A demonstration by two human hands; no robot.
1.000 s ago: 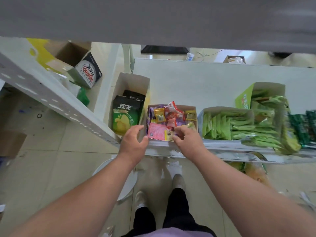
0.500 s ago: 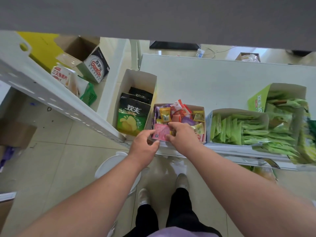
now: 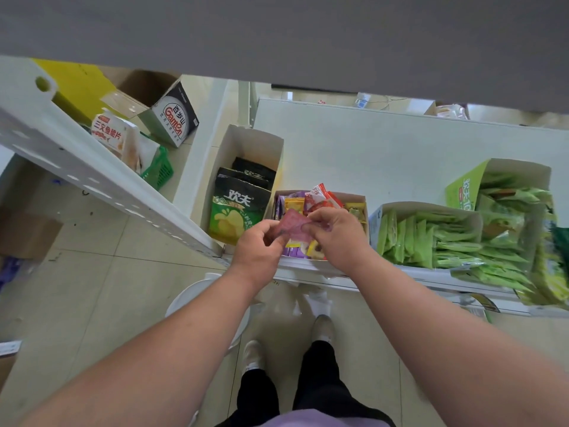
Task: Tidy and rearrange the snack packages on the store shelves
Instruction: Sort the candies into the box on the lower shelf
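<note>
Now both hands [image 3: 303,238] pinch the pink packet [image 3: 292,224], lifted above its box [image 3: 358,200].

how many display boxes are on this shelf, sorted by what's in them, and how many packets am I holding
Boxes of black-and-green chip bags: 1
Boxes of mixed small packets: 1
Boxes of green packets: 2, one low, one tall
Total boxes: 4
Pink packet held between left hand and right hand: 1
</note>
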